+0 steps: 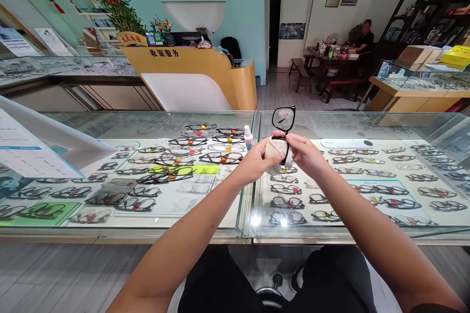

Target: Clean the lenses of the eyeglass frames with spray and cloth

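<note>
Black-framed eyeglasses (284,119) are held up above the glass counter, one lens on top and the other lower down. My left hand (261,156) is closed on a pale beige cloth (273,151), which is wrapped around the lower lens. With its fingers, my right hand (304,152) grips the frame near the bridge. The cloth hides most of the lower lens. Just left of my hands, a small white spray bottle (248,137) stands on the counter.
Several rows of eyeglasses lie in the glass display counter (240,225) before me. A folded white card (44,141) stands at its left. Beyond are a yellow reception desk (242,85) and a person (365,38) seated at a dark table (330,58).
</note>
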Action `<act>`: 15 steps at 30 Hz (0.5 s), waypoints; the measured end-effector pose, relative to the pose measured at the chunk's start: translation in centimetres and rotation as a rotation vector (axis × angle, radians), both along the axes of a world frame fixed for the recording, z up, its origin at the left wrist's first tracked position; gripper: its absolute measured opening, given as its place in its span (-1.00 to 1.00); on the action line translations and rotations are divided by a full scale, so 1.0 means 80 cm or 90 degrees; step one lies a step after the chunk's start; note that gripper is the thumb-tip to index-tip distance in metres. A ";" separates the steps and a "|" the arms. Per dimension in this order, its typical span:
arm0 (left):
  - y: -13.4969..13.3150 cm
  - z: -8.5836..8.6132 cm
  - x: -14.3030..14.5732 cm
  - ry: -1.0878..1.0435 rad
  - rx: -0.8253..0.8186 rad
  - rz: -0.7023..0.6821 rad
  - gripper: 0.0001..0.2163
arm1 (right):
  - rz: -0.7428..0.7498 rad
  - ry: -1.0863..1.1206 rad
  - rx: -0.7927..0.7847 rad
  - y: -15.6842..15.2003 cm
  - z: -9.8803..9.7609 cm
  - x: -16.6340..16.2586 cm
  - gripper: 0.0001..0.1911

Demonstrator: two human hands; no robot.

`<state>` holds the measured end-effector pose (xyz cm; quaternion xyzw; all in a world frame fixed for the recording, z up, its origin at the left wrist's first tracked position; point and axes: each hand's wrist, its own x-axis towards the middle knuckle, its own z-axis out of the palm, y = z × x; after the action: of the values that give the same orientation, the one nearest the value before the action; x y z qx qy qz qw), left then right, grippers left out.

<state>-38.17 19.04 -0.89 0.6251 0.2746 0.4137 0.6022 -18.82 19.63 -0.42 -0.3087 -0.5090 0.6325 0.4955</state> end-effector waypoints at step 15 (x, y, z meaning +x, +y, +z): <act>0.007 -0.009 0.007 -0.015 -0.040 0.077 -0.32 | -0.001 -0.074 0.085 0.000 -0.009 -0.005 -0.58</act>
<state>-37.61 19.57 -1.60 0.5831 0.3180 0.4477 0.5987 -19.21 19.61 -1.14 -0.3117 -0.5779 0.5778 0.4848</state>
